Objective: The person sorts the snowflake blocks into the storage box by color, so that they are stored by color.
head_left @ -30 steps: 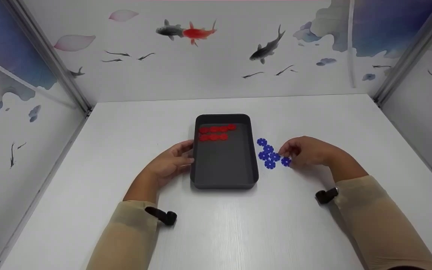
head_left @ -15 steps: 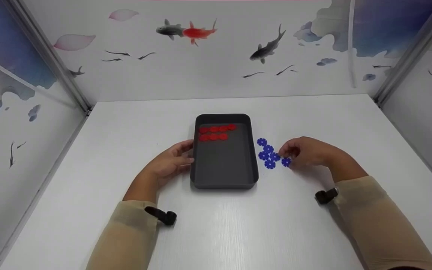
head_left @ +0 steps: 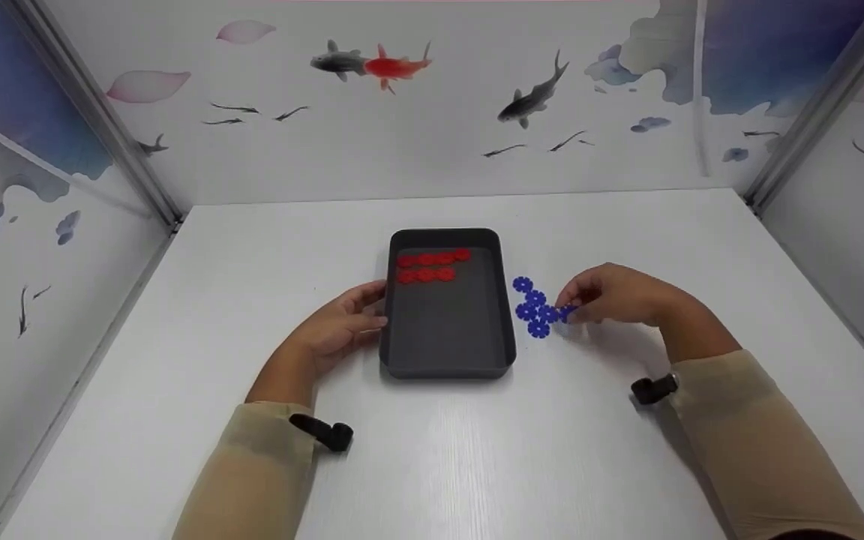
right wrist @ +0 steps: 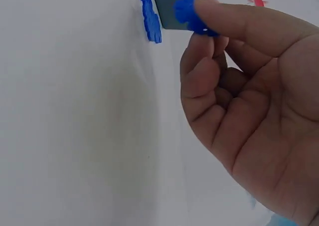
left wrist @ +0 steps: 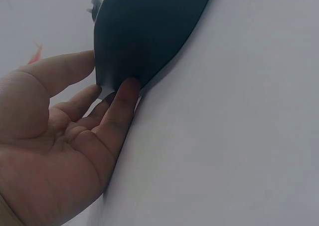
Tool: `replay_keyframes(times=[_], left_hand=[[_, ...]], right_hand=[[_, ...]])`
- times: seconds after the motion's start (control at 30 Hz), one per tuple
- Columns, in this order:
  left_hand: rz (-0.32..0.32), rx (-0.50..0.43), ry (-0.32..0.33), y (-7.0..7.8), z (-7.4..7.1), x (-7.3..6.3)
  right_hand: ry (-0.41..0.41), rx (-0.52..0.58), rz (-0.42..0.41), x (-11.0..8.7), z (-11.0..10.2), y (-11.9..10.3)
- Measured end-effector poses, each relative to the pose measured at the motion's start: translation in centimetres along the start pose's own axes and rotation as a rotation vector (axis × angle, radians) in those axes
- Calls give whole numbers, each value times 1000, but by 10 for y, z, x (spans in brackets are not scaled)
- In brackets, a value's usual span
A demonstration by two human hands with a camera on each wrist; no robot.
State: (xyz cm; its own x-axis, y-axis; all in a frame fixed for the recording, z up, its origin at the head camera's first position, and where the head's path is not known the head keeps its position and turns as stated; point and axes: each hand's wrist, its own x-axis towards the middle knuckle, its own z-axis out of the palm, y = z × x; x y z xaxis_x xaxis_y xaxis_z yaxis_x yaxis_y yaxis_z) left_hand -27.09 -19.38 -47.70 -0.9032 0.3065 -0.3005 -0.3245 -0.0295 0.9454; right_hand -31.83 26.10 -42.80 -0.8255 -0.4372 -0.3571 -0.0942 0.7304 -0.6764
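In the head view, my left hand (head_left: 338,326) touches the left side of a dark grey rectangular tray (head_left: 447,337). The left wrist view has its fingertips (left wrist: 128,89) against the tray's outer wall (left wrist: 144,31), with the thumb apart from the other fingers. My right hand (head_left: 619,294) pinches a blue flower-shaped disc (right wrist: 185,11) between thumb and forefinger, raised off the table in the right wrist view. Just left of that hand lie several more blue flower-shaped discs (head_left: 535,298), grouped beside the tray. Inside the tray, red discs (head_left: 426,275) form two rows near its far end.
The white table (head_left: 432,457) is bounded by a back wall (head_left: 447,150) printed with fish, and by side walls with metal corner posts. Black straps with small devices (head_left: 323,431) sit on both sleeves.
My right hand has lifted the separate blue disc off the table and shifted it slightly left and up, tilting it. The left hand and tray have stayed put.
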Motion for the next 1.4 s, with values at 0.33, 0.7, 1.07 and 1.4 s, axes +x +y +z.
replay_keyframes(times=[0.33, 0.7, 1.07, 1.4], left_hand=[[-8, 3, 8, 1, 1, -1], [-3, -4, -2, 3, 1, 0], [-28, 19, 0, 3, 2, -2], [-10, 12, -10, 3, 2, -2]], right_hand=[[48, 257, -174, 9, 16, -56], [74, 343, -295, 43, 31, -132], [30, 402, -187, 109, 56, -157], [30, 389, -132, 147, 74, -152]])
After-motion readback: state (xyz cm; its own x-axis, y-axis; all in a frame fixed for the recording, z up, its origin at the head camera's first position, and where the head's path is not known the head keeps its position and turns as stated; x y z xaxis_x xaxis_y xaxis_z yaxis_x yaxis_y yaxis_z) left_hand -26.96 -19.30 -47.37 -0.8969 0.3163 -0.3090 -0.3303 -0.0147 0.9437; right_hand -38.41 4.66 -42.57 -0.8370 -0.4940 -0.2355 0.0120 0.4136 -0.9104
